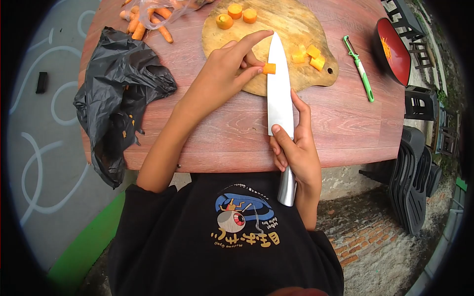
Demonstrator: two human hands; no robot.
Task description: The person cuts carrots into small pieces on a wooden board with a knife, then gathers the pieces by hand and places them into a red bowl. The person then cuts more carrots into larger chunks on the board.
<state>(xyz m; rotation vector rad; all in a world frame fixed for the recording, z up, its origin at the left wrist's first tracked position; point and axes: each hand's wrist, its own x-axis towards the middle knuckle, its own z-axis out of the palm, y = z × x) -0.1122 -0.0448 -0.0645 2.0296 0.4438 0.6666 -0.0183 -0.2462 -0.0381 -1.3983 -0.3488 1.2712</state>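
Note:
My right hand (299, 150) is wrapped round the steel handle of a large kitchen knife (280, 93), its thumb and a finger reaching onto the base of the blade. The blade lies flat-side up over the wooden cutting board (237, 47), tip pointing away from me. Between thumb and finger, my left hand (228, 69) pinches a small carrot piece (269, 68) against or just over the blade. Its index finger stretches to the knife tip. Several cut carrot chunks (317, 62) lie right of the blade, and three short carrot sections (235, 11) sit at the board's far side.
Whole carrots (139, 30) spill from a clear plastic bag at the far left. A crumpled black plastic bag (118, 74) hangs over the table's left edge. To the right are a green-and-white peeler (363, 74) and a red bowl (399, 54) holding orange shreds.

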